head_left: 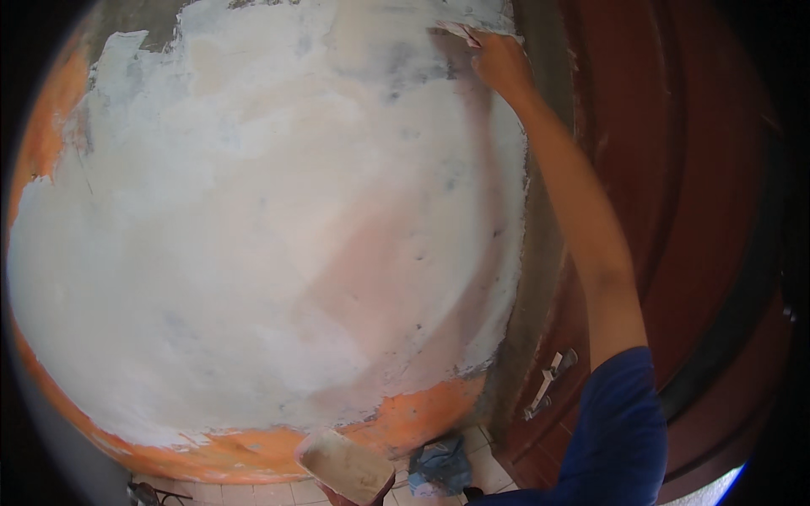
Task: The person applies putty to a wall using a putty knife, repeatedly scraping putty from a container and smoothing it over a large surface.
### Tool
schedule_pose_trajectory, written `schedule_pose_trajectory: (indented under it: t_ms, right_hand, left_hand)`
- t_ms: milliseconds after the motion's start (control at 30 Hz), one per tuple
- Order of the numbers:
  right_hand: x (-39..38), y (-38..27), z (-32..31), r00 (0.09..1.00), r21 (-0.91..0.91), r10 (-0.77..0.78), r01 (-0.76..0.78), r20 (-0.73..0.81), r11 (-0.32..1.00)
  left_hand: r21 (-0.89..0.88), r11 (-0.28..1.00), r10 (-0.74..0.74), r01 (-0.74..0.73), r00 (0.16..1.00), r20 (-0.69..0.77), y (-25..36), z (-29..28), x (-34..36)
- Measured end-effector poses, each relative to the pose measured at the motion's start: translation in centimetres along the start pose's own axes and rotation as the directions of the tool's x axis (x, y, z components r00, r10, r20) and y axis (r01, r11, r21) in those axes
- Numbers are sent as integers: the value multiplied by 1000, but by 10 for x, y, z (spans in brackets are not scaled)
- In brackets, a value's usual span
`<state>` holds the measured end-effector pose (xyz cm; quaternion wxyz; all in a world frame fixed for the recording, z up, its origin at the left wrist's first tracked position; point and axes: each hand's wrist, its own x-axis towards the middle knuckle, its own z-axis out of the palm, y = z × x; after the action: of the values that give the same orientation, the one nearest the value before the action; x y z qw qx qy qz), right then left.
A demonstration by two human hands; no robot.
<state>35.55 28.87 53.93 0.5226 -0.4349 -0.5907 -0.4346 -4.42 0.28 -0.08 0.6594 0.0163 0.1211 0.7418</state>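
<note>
Flat pale-smeared tool point(456, 32) is up top, R of centre, against the rough off-white skim coat point(253, 228) on the wall; bare R hand point(502, 67) has its grip clamped on it, arm at full stretch. L hand point(334, 497) is mostly hidden under the off-white, rounded rectangular tray point(346, 465) at the bottom edge, so can't tell how its grip stands. Risks, my guess: long reach = uneven pressure, i.e. ridges or gouges; arm's dark shadow point(489, 169) crosses the coat & could hide pits nr the R edge; a slip sideways could smear the bare grey strip point(548, 110) or dark red panelled door point(633, 152) w/ its metal handle point(553, 379); tray, if tipped while eyes are up, could drop filler on the pale tiled floor point(287, 493); crumpled blue bundle point(440, 466) there might catch a foot. Orange painted patches point(430, 413) border the coat below & L. Brands, labels, writing: none legible anywhere.
</note>
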Motion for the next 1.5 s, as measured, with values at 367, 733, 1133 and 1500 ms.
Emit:
schedule_pose_trajectory:
  t_ms: [367, 733, 1133, 1500]
  right_hand:
    - [-153, -22, 6, 973, -42, 88, -80, 212, 996]
    - [-47, 17, 25, 996, -96, -6, 14, 86, 995]
    - [-272, -39, -8, 996, 130, -5, -7, 87, 991]
    - [-133, -80, 52, 982, -43, -185, 184, -34, 982]
  left_hand:
    - [9, 995, 102, -102, 994, 30, 0, -21, -14]
    - [-64, 991, 122, -118, 990, 67, -3, -29, -4]
    - [645, 664, 389, -378, 912, 134, -32, 46, -25]
    - [295, 937, 240, -185, 957, -163, -29, 100, -38]
